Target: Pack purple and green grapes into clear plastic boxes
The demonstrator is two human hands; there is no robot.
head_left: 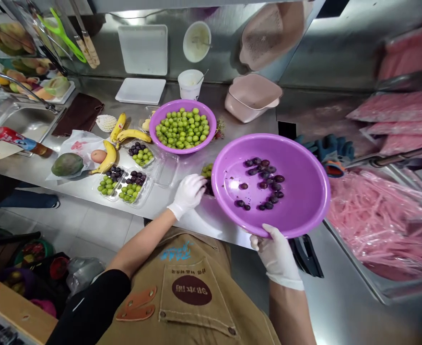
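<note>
My right hand (279, 254), in a white glove, grips the near rim of a large purple basin (304, 191), thumb over the edge. The basin is tilted toward me, with several dark grapes (268, 179) and small dark bits on its inside. My left hand (188, 194), also gloved, has its fingers bent around the side of a clear container of grapes (207, 171). Green and dark grapes show in it; the basin hides the rest. Left of this hand stand clear boxes of green and dark grapes (130, 187) and an open box (167, 170).
Behind are a purple bowl of green grapes (182, 128), a pink basket (253, 98), a white cup (190, 85) and a white tray (140, 91). Bananas (106, 158) and a mango (67, 165) lie left. Pink shredded filler (372, 225) and blue gloves (331, 148) are right.
</note>
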